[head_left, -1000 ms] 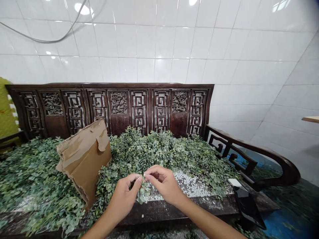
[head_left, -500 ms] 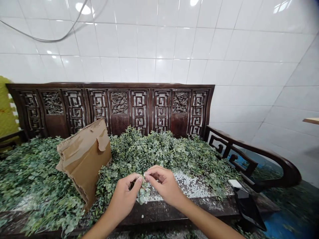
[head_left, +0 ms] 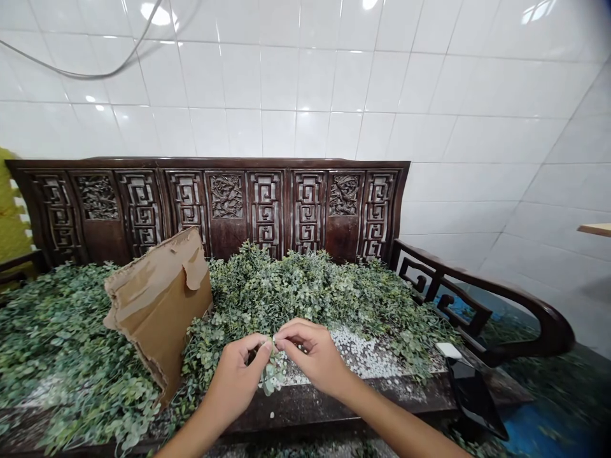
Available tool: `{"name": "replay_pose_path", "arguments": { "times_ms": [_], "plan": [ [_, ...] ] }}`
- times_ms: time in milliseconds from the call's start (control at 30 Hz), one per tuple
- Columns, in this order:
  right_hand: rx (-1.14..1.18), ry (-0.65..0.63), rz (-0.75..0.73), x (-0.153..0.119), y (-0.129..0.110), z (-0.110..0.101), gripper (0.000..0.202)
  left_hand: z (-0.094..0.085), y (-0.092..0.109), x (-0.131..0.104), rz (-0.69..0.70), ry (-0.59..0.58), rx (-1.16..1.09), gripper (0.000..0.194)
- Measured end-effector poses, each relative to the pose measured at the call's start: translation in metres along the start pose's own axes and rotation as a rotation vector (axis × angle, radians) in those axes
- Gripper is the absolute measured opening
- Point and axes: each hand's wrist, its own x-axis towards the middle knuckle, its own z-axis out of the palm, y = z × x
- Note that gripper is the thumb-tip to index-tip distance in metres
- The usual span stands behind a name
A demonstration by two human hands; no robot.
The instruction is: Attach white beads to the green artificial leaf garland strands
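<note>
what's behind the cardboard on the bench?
Past the top edge of the cardboard, the bench's carved backrest. Leafy heaps lie on both sides, left and right. Whatever the cardboard directly covers, including part of the backrest, can't be seen.

A dark wooden bench [head_left: 258,163] with carved back panels [head_left: 226,197] and a curved armrest [head_left: 561,331] on the right stands before a white tiled wall [head_left: 324,83]. A torn brown cardboard piece [head_left: 167,318] leans upright left of centre. A grey cable [head_left: 90,77] droops at upper left. A small white object [head_left: 449,350] and a glossy black one [head_left: 477,397] sit by the armrest; something yellow [head_left: 9,216] edges the far left.
</note>
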Motion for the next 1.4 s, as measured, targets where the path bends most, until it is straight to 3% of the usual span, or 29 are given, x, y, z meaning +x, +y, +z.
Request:
{"name": "replay_pose_path", "arguments": {
  "times_ms": [600,1100,1300,1400],
  "plan": [
    [-0.152,-0.084,-0.199,-0.003,-0.001,0.0,0.021,-0.003,0.001,-0.003,0.0,-0.022,-0.003,0.043],
    [-0.128,-0.176,-0.15,-0.001,-0.002,-0.001,0.022,-0.01,-0.01,0.0,0.023,-0.045,0.051,0.045],
    [-0.037,-0.135,0.033,-0.001,-0.002,-0.005,0.019,-0.012,-0.002,-0.003,0.06,-0.101,0.056,0.035],
    [-0.046,-0.169,-0.015,-0.001,-0.003,-0.007,0.02,-0.011,0.003,-0.004,0.071,-0.098,0.048,0.032]
  ]
}}
